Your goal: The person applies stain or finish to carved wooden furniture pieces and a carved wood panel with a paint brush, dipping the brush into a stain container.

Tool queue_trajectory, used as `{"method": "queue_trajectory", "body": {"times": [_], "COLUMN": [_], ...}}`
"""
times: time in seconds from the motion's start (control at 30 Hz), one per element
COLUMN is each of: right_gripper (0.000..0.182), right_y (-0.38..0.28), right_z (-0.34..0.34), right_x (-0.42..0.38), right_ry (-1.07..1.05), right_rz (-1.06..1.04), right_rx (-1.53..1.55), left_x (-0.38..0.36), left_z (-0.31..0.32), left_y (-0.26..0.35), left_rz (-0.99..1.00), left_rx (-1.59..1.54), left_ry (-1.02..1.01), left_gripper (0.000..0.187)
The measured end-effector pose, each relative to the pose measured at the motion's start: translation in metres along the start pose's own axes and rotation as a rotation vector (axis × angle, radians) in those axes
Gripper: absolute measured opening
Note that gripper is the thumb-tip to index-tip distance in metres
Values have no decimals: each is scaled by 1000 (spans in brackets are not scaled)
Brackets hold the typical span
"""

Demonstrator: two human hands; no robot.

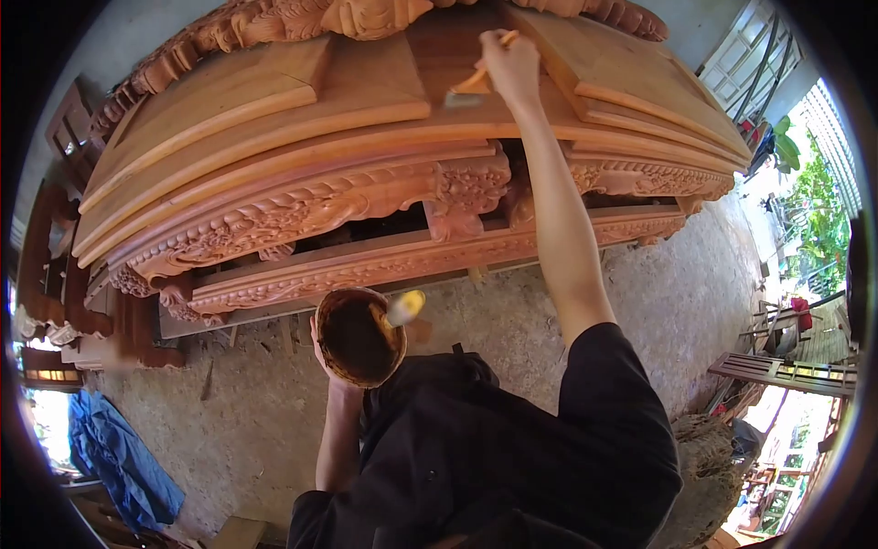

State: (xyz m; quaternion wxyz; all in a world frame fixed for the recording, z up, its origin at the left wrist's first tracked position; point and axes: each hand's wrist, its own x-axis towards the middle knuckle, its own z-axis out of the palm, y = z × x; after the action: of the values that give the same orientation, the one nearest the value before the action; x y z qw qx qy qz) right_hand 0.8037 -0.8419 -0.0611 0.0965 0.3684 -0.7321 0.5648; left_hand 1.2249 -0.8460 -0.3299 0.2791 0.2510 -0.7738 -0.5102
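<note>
My right hand [513,71] is closed round the orange handle of a paintbrush [471,91]. Its bristles are low over the wooden top of a large carved piece of furniture [366,128], between two raised panels. Held near my body, my left hand [331,380] grips a bowl [399,352] from the side and below, most of its fingers hidden behind it. Dark brown liquid or residue coats the inside of the bowl. Out of its right rim sticks a pale handle with a yellow end [404,308].
Carved scrollwork [366,16] rises along the furniture's back edge. Other carved wooden parts [55,265] stand at the left. A blue cloth [119,457] hangs at lower left, and a rough, fibrous bundle [700,471] lies behind me at right. The floor [247,421] is bare concrete.
</note>
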Motion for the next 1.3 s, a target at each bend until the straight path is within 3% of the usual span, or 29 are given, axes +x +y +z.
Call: {"method": "queue_trajectory", "body": {"times": [0.07, 0.1, 0.13, 0.17, 0.2, 0.27, 0.3, 0.37, 0.5, 0.57, 0.6, 0.67, 0.7, 0.73, 0.77, 0.8, 0.87, 0.9, 0.93, 0.97, 1.0, 1.07, 1.1, 1.2, 1.27, 1.3], "right_gripper": [36, 40, 40, 45, 49, 51, 49, 53, 51, 49, 49, 49, 51, 51, 50, 48, 47, 44, 42, 44, 44, 39, 39, 29, 21, 19], "right_y": [13, 27, 29, 30, 28, 21, 18, 0, -7, -49, -40, 0, 5, 10, 13, 13, 18, 32, 35, 39, 39, 39, 33, 30, 44, 47], "right_z": [-19, -15, -12, -9, -10, -24, -30, -35, -63, -95, -93, -82, -84, -89, -96, -108, -120, -115, -114, -114, -116, -121, -126, -132, -115, -103], "right_x": [11, 19, 13, 10, 8, 10, 14, 2, -7, -27, -24, -10, -15, -18, -21, -20, -23, -22, -24, -34, -46, -57, -54, -59, -63, -66], "right_ry": [205, 294, 294, 116, -60, -118, -71, 70, -42, -255, -262, -23, 100, 104, -103, -298, -271, -102, 74, 35, 57, -162, -144, 49, 99, 132], "right_rz": [-44, -134, -122, -64, -11, 13, -91, -220, -149, 91, 90, -236, -390, -387, -192, -6, 58, -81, -221, -251, -251, -218, -224, -224, -262, -381], "right_rx": [56, -8, -8, 18, 46, 170, 117, 40, 61, 139, 142, 8, -64, -64, -11, 43, 89, -20, -133, -245, -251, -151, -161, -143, -460, -376], "left_x": [4, -2, -7, -11, -13, -16, -15, -23, -31, -37, -40, -48, -53, -54, -53, -51, -63, -66, -67, -67, -73, -86, -80, -86, -97, -99], "left_z": [4, 8, 11, 15, 18, 27, 33, 42, 51, 61, 63, 63, 66, 70, 73, 75, 78, 81, 85, 88, 88, 92, 95, 97, 104, 107], "left_y": [32, 28, 20, 13, 15, 21, 22, 29, 52, 45, 42, 35, 40, 46, 51, 48, 36, 41, 51, 57, 53, 37, 42, 71, 63, 56], "left_rz": [-279, -290, -292, -282, -282, 151, 156, -211, -296, -260, -258, 78, 70, -132, -338, -323, 54, 54, 7, -46, -40, 223, 243, -247, -210, -154], "left_rx": [-804, -800, -1130, -1460, -1455, 26, 27, -1403, -1524, -1478, -1478, -24, -21, -738, -1450, -1445, -616, -611, -961, -1309, -1304, 287, 282, -1405, -1345, -1289], "left_ry": [-80, -79, -121, -162, -168, -13, -3, -149, -177, -139, -130, -187, -196, -160, -106, -121, -196, -203, -267, -334, -357, -108, -114, -332, -324, -303], "left_gripper": [92, 92, 87, 83, 83, 65, 65, 55, 56, 58, 58, 58, 58, 60, 61, 61, 61, 61, 62, 63, 63, 86, 86, 72, 69, 67]}}
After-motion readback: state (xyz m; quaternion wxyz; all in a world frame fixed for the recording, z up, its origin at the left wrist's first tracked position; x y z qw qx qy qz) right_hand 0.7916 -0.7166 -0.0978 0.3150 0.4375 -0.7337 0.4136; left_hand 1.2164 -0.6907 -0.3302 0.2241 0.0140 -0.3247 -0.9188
